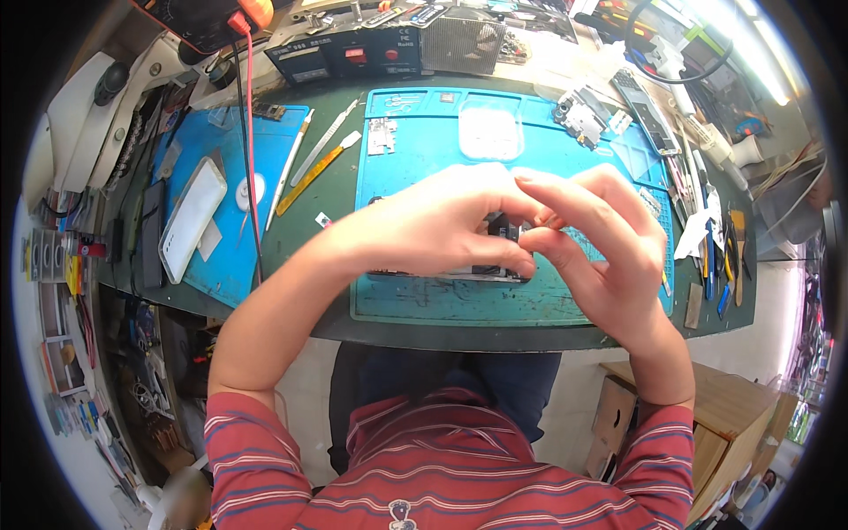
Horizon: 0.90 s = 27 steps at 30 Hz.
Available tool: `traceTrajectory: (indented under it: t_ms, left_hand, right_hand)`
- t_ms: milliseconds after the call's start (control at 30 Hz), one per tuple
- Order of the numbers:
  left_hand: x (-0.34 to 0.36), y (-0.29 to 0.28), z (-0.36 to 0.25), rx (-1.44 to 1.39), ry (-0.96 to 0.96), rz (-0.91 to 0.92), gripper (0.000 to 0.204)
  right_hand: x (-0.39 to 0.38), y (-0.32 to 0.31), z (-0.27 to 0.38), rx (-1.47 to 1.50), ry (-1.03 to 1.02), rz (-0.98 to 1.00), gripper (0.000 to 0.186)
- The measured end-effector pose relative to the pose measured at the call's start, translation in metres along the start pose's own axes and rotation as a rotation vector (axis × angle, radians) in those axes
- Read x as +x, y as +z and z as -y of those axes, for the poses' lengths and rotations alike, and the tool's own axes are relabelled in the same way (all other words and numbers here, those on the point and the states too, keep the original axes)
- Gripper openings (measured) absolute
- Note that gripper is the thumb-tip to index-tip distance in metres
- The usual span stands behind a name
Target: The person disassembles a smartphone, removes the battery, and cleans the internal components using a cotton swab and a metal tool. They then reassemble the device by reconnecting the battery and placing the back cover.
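Observation:
On the blue repair mat (442,305), my left hand (433,221) lies over a dark, flat device (503,231) that looks like an opened phone. Its fingers and thumb are wrapped round the device's right end, and the palm hides most of it. My right hand (609,234) is closed in a pinch at that same end, its thumb and index fingertip almost meeting my left fingers. Whatever sits in the pinch is too small to make out. Just beyond my hands stands a clear plastic dish (490,132).
Left of the mat lie a yellow-handled tool (309,181), tweezers (325,141) and a white phone (193,219). A red cable (250,150) hangs down there. Phone parts (581,117) are at the far right, with pliers and drivers (720,256) near the right edge. A power supply (353,55) stands behind.

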State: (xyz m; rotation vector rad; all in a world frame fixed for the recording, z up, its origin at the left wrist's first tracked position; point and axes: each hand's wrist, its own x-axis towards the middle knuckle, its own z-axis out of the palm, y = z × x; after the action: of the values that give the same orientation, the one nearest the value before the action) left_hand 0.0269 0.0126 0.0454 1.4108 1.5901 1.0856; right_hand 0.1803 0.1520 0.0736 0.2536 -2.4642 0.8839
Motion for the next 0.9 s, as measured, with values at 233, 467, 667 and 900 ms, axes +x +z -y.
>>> traceTrajectory:
  t_ms: [233, 467, 667, 900]
  left_hand:
    - [0.001, 0.004, -0.003, 0.122, -0.026, -0.013, 0.025]
    - [-0.003, 0.002, 0.0, -0.036, 0.103, -0.014, 0.023]
    - [-0.001, -0.001, -0.011, 0.131, -0.116, 0.008, 0.022]
    - [0.001, -0.001, 0.005, 0.023, 0.18, -0.038, 0.021]
  right_hand:
    - [-0.003, 0.002, -0.002, 0.099, 0.072, -0.012, 0.047]
    - [-0.002, -0.003, -0.003, -0.054, 0.03, -0.019, 0.04]
    - [-0.002, -0.002, -0.003, 0.102, 0.052, 0.023, 0.039]
    - [-0.001, 0.0, -0.004, -0.015, -0.02, -0.013, 0.049]
